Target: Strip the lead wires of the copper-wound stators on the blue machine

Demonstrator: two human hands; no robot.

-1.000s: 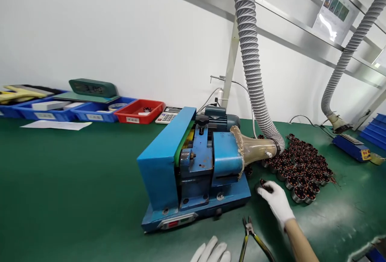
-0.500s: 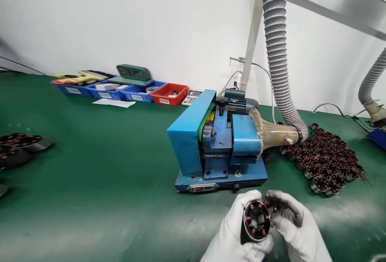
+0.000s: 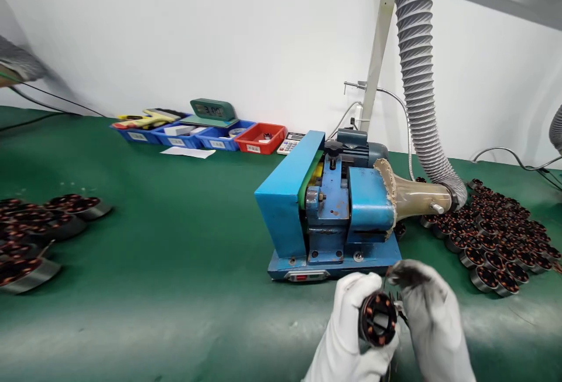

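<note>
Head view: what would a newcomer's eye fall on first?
The blue machine stands just right of centre, a ribbed grey hose rising beside it. In front, the gloved left hand holds a dark ring with copper windings, the right hand close by. Similar rings crowd the green table at both sides.

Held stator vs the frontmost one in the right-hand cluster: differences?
Pose: the held stator turns its open face toward the camera; the cluster stator sits flat.
Support: the held stator is in the left hand; the cluster stator rests on the green table.
Side: the held stator's looks dark, the cluster stator's silvery.
Both show copper windings.
</note>
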